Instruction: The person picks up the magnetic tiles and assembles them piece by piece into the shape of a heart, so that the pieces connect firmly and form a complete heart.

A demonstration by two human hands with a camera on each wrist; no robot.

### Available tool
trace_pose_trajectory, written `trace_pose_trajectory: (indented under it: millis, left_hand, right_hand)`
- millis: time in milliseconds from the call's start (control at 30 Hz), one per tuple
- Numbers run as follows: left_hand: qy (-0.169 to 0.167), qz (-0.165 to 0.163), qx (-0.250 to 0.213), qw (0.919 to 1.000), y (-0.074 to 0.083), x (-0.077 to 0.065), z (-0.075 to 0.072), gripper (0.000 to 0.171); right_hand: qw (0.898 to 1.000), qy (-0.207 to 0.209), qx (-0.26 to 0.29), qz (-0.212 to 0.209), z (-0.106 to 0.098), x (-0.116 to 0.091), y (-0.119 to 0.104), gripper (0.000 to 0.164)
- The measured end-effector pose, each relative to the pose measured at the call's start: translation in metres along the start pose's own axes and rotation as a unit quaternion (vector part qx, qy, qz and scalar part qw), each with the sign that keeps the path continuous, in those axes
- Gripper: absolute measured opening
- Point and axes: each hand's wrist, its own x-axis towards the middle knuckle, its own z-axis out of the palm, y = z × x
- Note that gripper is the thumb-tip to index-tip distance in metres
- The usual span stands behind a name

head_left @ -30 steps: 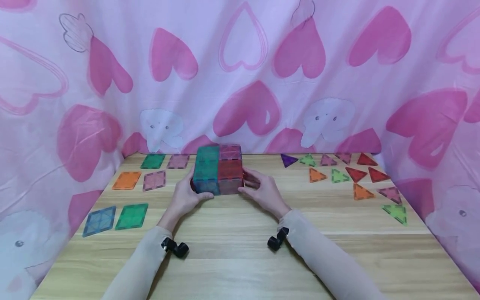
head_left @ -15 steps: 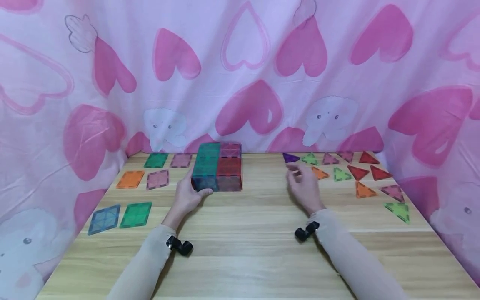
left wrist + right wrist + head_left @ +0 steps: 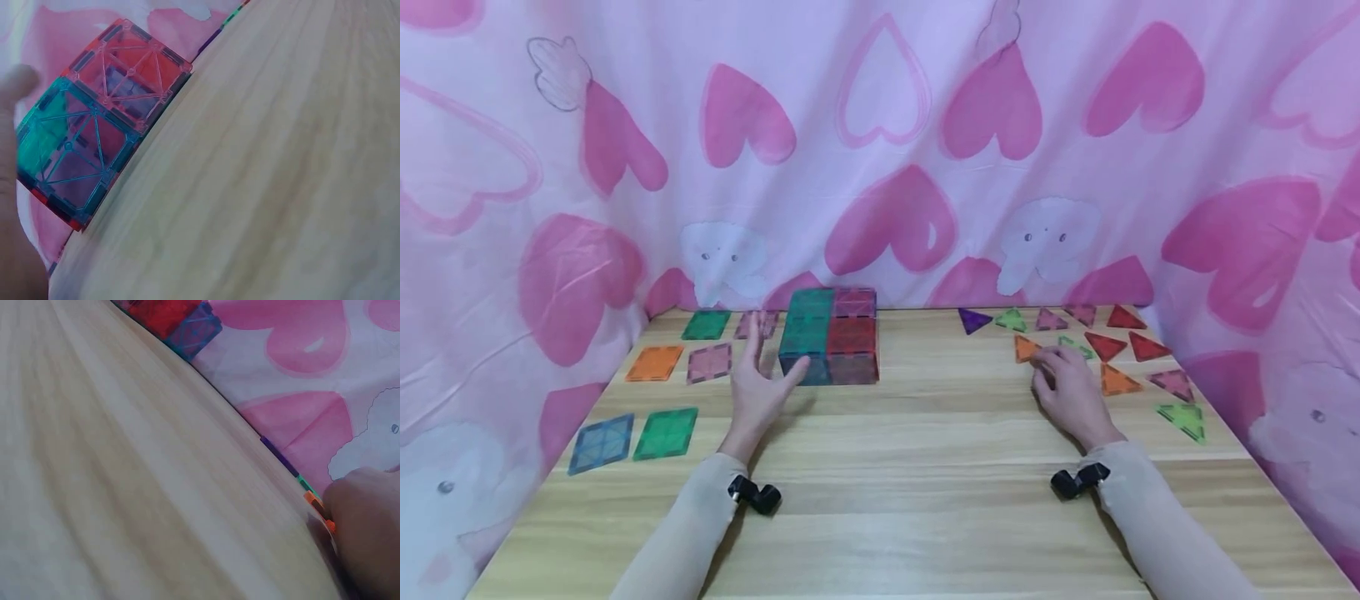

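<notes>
While the left hand (image 3: 756,396) stands just beside the near left corner of the magnetic-tile box (image 3: 852,335), its grip is wide and holds nothing, with the fingers pointing away from the person and the thumb splayed out to the right. From the head view the thumb tip overlaps the box's front face; whether it touches cannot be told. The box sits on the bench (image 3: 910,500) near its back edge, green on the left of its top, pink and red on the right, with a blue panel and a reddish one in front. The left fingers partly cover a pink square tile (image 3: 767,323), and another pink square tile (image 3: 709,363) lies left of the hand. Well apart from the box, the right hand (image 3: 1071,392) is low over the bench, fingers bent, their tips at the right corner of an orange triangle tile (image 3: 1025,349); it cannot be told whether that grip pinches the tile or only meets it. A light-green triangle tile (image 3: 1078,344) is partly hidden behind the right hand, and a second orange triangle tile (image 3: 1118,380) lies just to its right. Both forearms, in pale sleeves, reach forward from the near edge.
</notes>
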Motion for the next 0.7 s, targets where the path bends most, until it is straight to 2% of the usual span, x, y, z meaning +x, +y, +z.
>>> trace_pose_trajectory:
  millis: [67, 167, 233, 267, 333, 400, 500, 533, 600, 700]
  left_hand:
    - [0.063, 0.065, -0.011, 0.9959, 0.015, -0.003, 0.003, 0.095]
    - [0.13, 0.17, -0.005, 0.9769, 0.038, -0.008, 0.01, 0.08]
    - [0.146, 0.234, 0.002, 0.9613, 0.042, -0.01, 0.018, 0.078]
    - [0.144, 0.261, 0.007, 0.9546, 0.042, -0.011, 0.023, 0.078]
    - [0.117, 0.313, 0.009, 0.9423, 0.04, -0.014, 0.034, 0.078]
    - [0.066, 0.358, 0.01, 0.9312, 0.037, -0.019, 0.048, 0.077]
    - [-0.027, 0.392, 0.005, 0.9194, 0.038, -0.03, 0.07, 0.073]
    - [-0.057, 0.391, 0.002, 0.9185, 0.039, -0.033, 0.077, 0.071]
    - [-0.107, 0.372, -0.002, 0.9219, 0.042, -0.039, 0.092, 0.069]
    - [-0.171, 0.318, 0.005, 0.9324, 0.046, -0.046, 0.11, 0.075]
  right_hand:
    - [1.0, -0.011, -0.002, -0.006, 0.001, 0.0, 0.0, 0.025]
    - [0.999, -0.02, -0.004, -0.024, 0.002, 0.0, 0.0, 0.024]
    - [0.999, -0.025, -0.004, -0.037, 0.003, -0.001, -0.002, 0.024]
    - [0.999, -0.028, -0.002, -0.042, 0.004, -0.001, -0.004, 0.024]
    - [0.998, -0.037, 0.009, -0.05, 0.008, -0.001, -0.009, 0.024]
    - [0.997, -0.048, 0.02, -0.059, 0.011, -0.002, -0.017, 0.023]
    - [0.994, -0.064, 0.039, -0.08, 0.015, -0.004, -0.032, 0.024]
    - [0.993, -0.068, 0.045, -0.088, 0.016, -0.005, -0.037, 0.024]
    - [0.99, -0.076, 0.058, -0.104, 0.019, -0.008, -0.047, 0.025]
    - [0.986, -0.091, 0.08, -0.118, 0.023, -0.013, -0.062, 0.026]
